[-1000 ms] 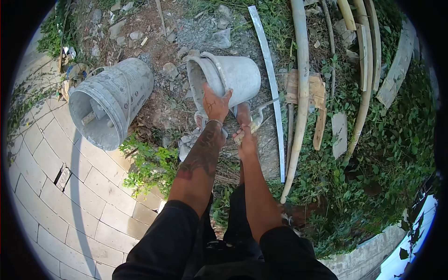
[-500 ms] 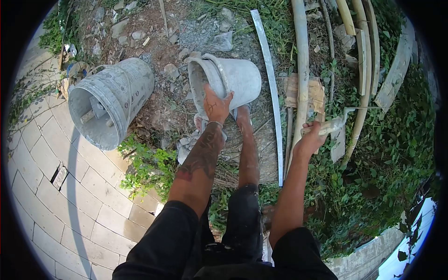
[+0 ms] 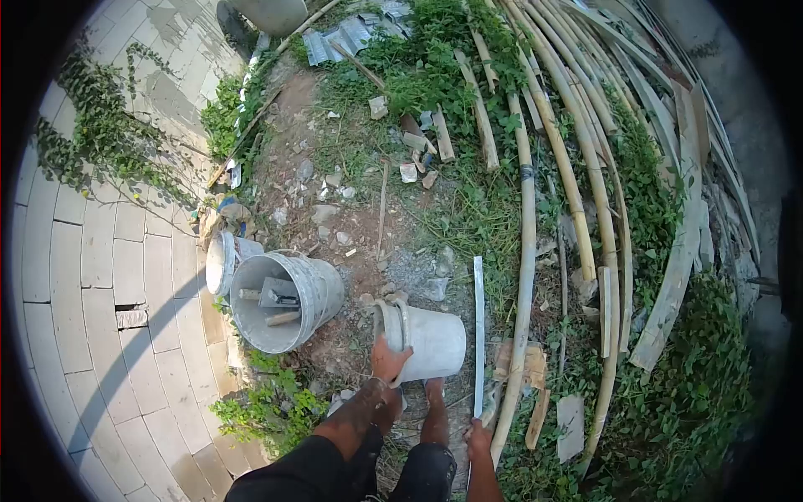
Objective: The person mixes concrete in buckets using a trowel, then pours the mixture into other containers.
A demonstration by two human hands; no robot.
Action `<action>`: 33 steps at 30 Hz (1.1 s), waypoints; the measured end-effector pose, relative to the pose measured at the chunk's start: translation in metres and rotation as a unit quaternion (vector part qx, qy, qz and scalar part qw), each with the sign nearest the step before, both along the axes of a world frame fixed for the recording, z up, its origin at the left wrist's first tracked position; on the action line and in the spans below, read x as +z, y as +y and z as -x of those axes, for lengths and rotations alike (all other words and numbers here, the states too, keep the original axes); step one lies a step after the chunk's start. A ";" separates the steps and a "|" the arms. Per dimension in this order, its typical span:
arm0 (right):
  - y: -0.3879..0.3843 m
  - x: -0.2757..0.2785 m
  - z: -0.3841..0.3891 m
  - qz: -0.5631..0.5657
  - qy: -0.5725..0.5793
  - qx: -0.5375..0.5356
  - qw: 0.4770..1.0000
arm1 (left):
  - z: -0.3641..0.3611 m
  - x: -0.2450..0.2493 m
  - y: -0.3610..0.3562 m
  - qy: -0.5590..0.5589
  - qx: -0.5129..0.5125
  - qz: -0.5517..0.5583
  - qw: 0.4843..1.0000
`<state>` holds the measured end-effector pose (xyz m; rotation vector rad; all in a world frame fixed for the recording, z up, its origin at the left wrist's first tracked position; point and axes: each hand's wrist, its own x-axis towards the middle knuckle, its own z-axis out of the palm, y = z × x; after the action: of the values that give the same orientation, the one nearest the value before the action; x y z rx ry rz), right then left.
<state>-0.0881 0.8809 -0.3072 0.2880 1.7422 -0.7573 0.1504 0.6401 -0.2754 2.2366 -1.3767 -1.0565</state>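
My left hand is closed on the rim of a grey, mortar-smeared bucket. The bucket leans over, its mouth towards the left, just beyond my feet. At lower centre, my right hand is wrapped round the handle of a trowel; its blade is hard to make out now. Close by that hand lies a long pale metal strip. To the left, a bigger grey bucket holds a flat metal trowel with a dark handle and a wooden-handled tool.
A small white bucket is behind the big one. Long bamboo poles and planks lie among plants on the right. Block paving covers the left side. Rubble and corrugated sheet lie farther ahead.
My view has tilted up, showing more ground ahead. My right hand has come lower and inward with the trowel, nearer the metal strip. My left hand keeps its hold on the bucket rim.
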 end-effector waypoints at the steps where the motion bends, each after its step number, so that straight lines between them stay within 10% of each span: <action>1: -0.007 0.038 0.019 -0.024 0.040 0.036 0.998 | -0.002 0.032 -0.007 0.018 0.022 -0.016 0.999; 5: -0.011 0.071 0.100 -0.097 0.106 -0.032 0.989 | -0.016 0.151 -0.034 0.155 0.100 0.071 0.980; 8: -0.068 0.104 0.121 -0.172 0.184 -0.092 0.963 | -0.022 0.194 -0.052 0.426 0.218 0.117 0.870; 12: -0.165 0.129 0.098 -0.068 0.234 -0.151 0.958 | -0.033 0.266 -0.082 0.520 0.248 0.093 0.812; 14: -0.207 0.224 0.052 0.200 0.259 0.159 0.932 | -0.033 0.290 -0.097 0.584 0.233 0.120 0.769; 16: -0.258 0.288 0.031 0.252 0.373 0.464 0.762 | -0.046 0.283 -0.115 0.649 0.268 0.115 0.703; 19: -0.313 0.281 0.010 0.322 0.480 0.395 0.714 | -0.079 0.283 -0.136 0.698 0.291 0.137 0.640; 21: -0.355 0.259 0.008 0.274 0.309 0.268 0.870 | -0.099 0.288 -0.156 0.707 0.299 0.166 0.619; 24: -0.424 0.299 -0.031 0.262 0.210 0.077 0.939 | -0.148 0.269 -0.192 0.704 0.306 0.192 0.612; 28: -0.509 0.242 -0.044 0.154 0.518 0.290 0.790 | -0.188 0.289 -0.265 0.710 0.273 0.230 0.607; 31: -0.562 0.319 -0.095 0.275 0.397 0.562 0.672 | -0.206 0.289 -0.292 0.685 0.300 0.221 0.626; 33: -0.607 0.281 -0.124 0.299 0.269 0.584 0.706 | -0.220 0.280 -0.321 0.633 0.333 0.257 0.650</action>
<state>0.0359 0.2736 -0.0258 -1.5100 1.6306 -0.3704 0.3704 0.3192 0.0046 0.8691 -0.1090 -1.2305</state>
